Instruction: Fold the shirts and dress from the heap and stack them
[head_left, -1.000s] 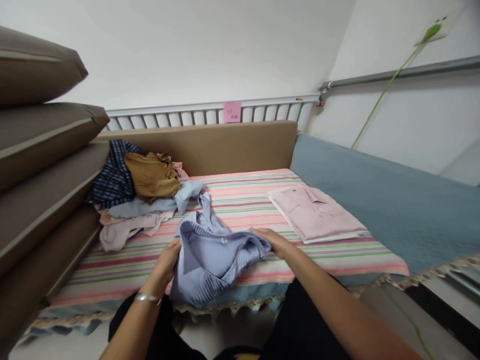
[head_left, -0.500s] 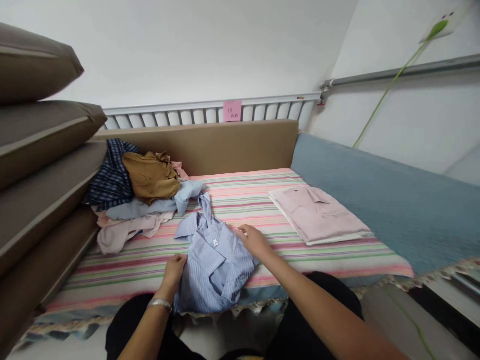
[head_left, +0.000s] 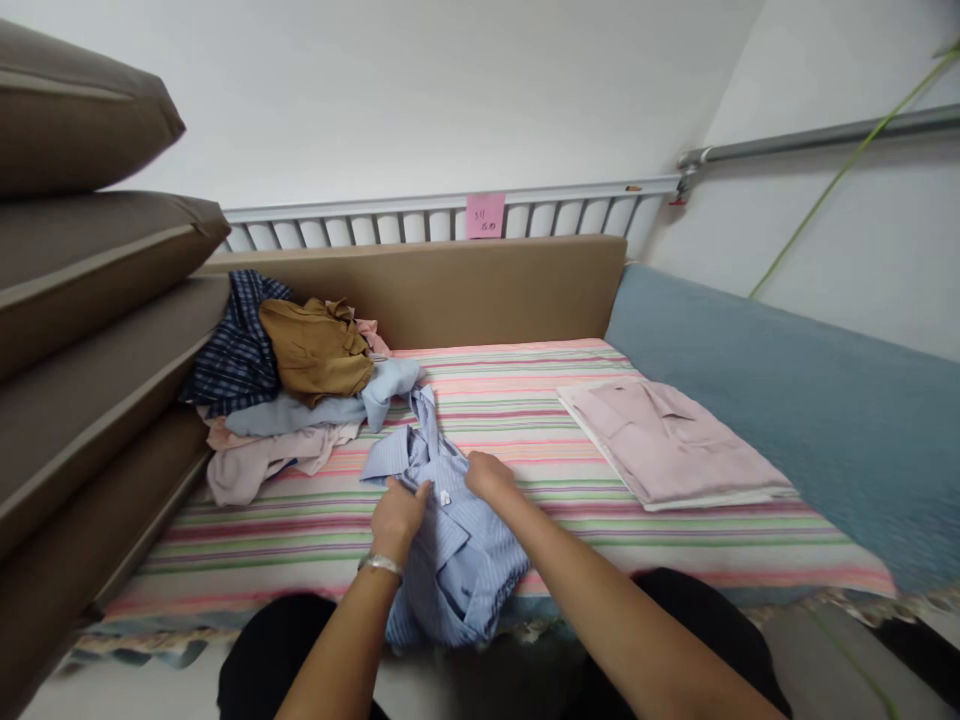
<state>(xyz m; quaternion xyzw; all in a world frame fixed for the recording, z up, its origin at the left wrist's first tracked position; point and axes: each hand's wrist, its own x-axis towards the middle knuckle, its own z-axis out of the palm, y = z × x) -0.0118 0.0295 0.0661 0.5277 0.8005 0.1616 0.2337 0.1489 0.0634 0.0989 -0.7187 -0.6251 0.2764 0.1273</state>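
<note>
At the near edge of the multicoloured striped bed cover (head_left: 517, 400): crumpled blue-and-white striped fabric shirt (head_left: 480, 545). Long axis near-to-far; narrow far end points away from the person, slightly left. Right hand (head_left: 491, 475): fingers clamped on shirt. Left hand (head_left: 397, 520): fingers touching the cloth; cannot tell whether gripping.

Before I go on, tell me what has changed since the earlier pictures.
The blue striped shirt, first held open between both hands, now lies with its white label facing up. The left hand has moved right onto it; the right hand moved left, curled at its edge. The folded pink garment and clothes pile stayed put.
</note>
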